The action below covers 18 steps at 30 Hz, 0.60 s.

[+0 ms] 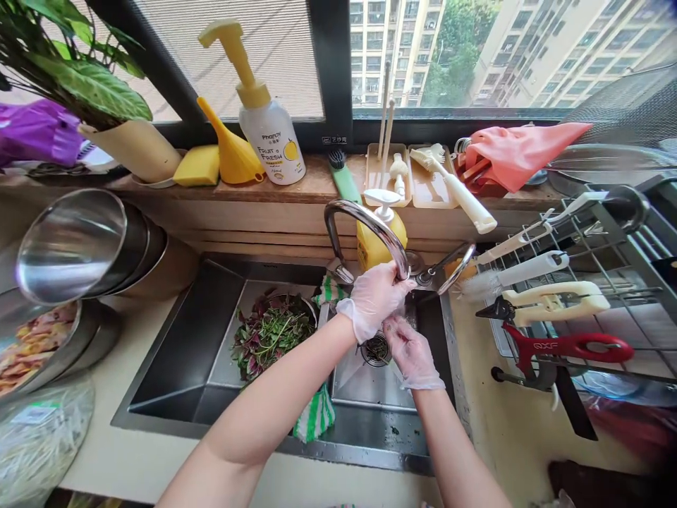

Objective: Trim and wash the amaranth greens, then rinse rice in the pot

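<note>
Both my hands wear clear plastic gloves over the right basin of the sink (159, 416). My left hand (374, 296) is closed around the end of the chrome faucet (370, 219). Just below it, my right hand (415, 353) has its fingers bent together under the spout; whether anything is in them is hidden. Beside the right hand, the drain strainer (376, 351) holds dark stem scraps. Leafy red-green vegetables (272, 331) are heaped in the left basin. A green-and-white striped cloth (316, 416) hangs over the divider, partly behind my left forearm.
A yellow soap bottle (381, 236) stands behind the faucet. At right, a wire rack (629, 296) holds brushes and red-handled scissors (565, 347). Stacked metal bowls (74, 243) and a bowl of cut meat (37, 346) sit left. The sill carries a pump bottle (275, 141) and a funnel (233, 152).
</note>
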Available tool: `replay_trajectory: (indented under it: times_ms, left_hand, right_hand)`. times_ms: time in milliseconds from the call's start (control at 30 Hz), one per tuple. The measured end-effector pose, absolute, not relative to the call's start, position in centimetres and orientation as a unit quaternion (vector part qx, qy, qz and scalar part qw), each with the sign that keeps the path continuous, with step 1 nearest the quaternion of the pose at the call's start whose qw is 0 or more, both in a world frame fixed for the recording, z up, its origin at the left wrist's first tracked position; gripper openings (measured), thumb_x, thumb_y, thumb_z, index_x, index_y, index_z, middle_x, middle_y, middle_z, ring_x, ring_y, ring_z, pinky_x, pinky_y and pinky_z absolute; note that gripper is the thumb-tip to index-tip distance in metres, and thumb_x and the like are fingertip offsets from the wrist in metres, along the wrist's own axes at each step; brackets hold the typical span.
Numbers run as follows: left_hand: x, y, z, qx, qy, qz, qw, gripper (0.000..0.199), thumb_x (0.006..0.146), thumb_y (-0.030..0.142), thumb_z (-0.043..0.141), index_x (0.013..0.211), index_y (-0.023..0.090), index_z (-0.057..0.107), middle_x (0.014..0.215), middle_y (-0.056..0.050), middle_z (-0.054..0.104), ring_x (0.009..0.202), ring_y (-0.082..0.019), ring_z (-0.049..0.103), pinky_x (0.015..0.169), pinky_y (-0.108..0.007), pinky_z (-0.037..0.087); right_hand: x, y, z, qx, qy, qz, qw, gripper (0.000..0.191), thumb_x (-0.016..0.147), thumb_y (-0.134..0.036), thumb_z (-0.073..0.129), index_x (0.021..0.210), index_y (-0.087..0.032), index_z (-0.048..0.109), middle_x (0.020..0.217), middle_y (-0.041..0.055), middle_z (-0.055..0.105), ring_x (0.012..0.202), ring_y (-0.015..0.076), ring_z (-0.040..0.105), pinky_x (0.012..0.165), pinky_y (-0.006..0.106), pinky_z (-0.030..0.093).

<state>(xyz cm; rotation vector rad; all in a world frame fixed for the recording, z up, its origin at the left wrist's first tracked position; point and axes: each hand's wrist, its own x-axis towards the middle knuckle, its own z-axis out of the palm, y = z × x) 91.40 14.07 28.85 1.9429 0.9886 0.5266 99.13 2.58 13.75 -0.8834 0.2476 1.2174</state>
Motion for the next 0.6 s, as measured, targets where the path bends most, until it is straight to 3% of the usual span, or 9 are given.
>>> replay_trajectory:
  times_ms: [267,600]
  left_hand:
    - [92.4,14.2,29.1,0.791,0.41,0.218,0.398,0.017,0.084,0.032,0.062,0.097,0.023,0.069,0.099,-0.004,0.075,0.1,-0.021,0.067,0.09,-0.031,0.048]
    - [94.0,15.3,27.7,0.744,0.375,0.262,0.487,0.014,0.083,0.03,0.063,0.094,0.023,0.068,0.098,0.0,0.074,0.093,-0.018,0.067,0.085,-0.027,0.048]
  right_hand:
    - [103.3,0.9,13.3,-0.493,0.165,0.467,0.715,0.027,0.06,-0.002,0.069,0.082,-0.016,0.061,0.082,0.0023,0.063,0.079,0.0125,0.064,0.073,0.022,0.059]
    - [104.8,0.1,12.3,-0.585,0.12,0.43,0.677,0.033,0.056,-0.011,0.066,0.088,-0.02,0.066,0.094,0.0022,0.066,0.087,0.0125,0.063,0.072,0.021,0.054]
